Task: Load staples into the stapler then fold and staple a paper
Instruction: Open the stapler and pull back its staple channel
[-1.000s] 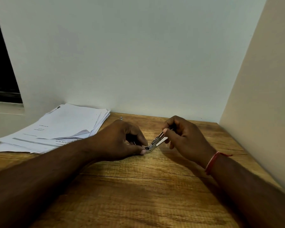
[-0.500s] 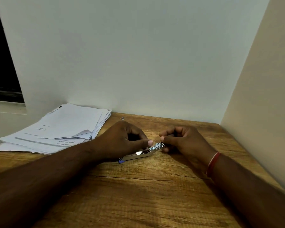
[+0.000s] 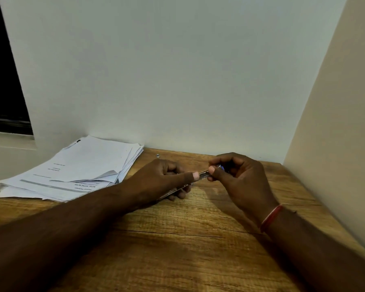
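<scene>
Office or study nook, a desk set into a corner. Wood-grain desk top point(image 3: 177, 249) fills the lower frame. Plain white back wall point(image 3: 177, 70) spans the top and centre, and a beige side wall point(image 3: 335, 144) closes the right. A loose stack of printed papers point(image 3: 89, 165) lies at centre left against the back wall, sheets fanned, with headings and text lines too small to read. Dark window opening point(image 3: 2, 81) at upper left, pale sill point(image 3: 9, 140) under it. A small metal stapler point(image 3: 203, 174) is held between left hand point(image 3: 162, 178) and right hand point(image 3: 240, 182) at centre. Dim indoor light.
</scene>
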